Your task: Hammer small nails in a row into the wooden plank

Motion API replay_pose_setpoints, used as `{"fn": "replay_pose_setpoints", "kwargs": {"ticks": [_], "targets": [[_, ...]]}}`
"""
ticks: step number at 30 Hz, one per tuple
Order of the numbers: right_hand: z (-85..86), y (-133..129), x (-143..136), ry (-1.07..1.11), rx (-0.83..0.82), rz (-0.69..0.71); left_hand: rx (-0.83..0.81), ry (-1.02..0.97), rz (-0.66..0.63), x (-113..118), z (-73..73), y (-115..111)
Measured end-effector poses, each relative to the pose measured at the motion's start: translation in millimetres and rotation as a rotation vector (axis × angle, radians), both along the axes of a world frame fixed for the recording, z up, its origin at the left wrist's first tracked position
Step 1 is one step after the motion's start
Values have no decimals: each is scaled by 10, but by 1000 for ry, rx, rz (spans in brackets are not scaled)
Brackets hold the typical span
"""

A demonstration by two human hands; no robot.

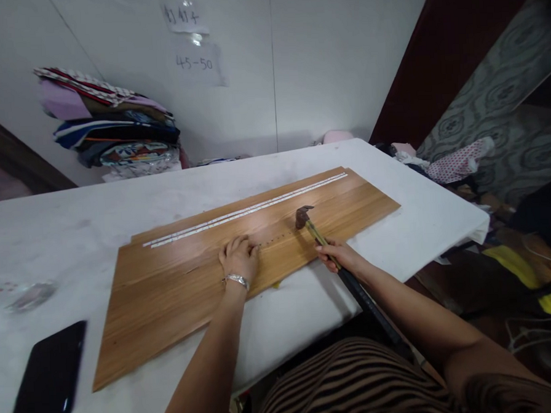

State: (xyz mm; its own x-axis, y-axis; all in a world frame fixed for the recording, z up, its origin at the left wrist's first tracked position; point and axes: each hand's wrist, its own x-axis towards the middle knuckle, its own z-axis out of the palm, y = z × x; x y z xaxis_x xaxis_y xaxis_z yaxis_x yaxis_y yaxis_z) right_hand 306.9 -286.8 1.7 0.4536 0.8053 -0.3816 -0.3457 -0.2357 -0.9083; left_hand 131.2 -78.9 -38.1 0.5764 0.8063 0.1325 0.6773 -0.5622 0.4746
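A wood-grain board (pixel 160 305) lies flat on the white-covered table (pixel 291 329). My left hand (pixel 240 257) rests on it, fingers bent and thumb and forefinger close together. What they pinch, if anything, is too small to make out. From those fingertips a short row of small nails (pixel 271 239) runs to the right. My right hand (pixel 338 255) is wrapped around the handle of a claw hammer (pixel 302 217). The hammer's rusty head is over the board, right of the nails; whether it touches the wood I cannot tell.
Two white measuring strips (pixel 252 209) run along the board's far side. A black phone (pixel 48 378) and a small clear packet (pixel 33 296) lie to the left. Folded fabrics (pixel 114 125) are piled at the back, against the wall. Cloth and clutter (pixel 523 267) fill the floor at right.
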Motion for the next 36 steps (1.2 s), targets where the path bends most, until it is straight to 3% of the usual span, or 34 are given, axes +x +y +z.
{"fn": "replay_pose_setpoints", "kwargs": {"ticks": [15,26,36], "targets": [[53,21,-82,-7,16,-20,-30,-74,-4,-45,-102,45],[38,-15,-58,-26,26,-30,-70,-38,6,-24,-8,29],[17,24,-57,-20,3,-24,-67,-68,25,7,-21,46]]}}
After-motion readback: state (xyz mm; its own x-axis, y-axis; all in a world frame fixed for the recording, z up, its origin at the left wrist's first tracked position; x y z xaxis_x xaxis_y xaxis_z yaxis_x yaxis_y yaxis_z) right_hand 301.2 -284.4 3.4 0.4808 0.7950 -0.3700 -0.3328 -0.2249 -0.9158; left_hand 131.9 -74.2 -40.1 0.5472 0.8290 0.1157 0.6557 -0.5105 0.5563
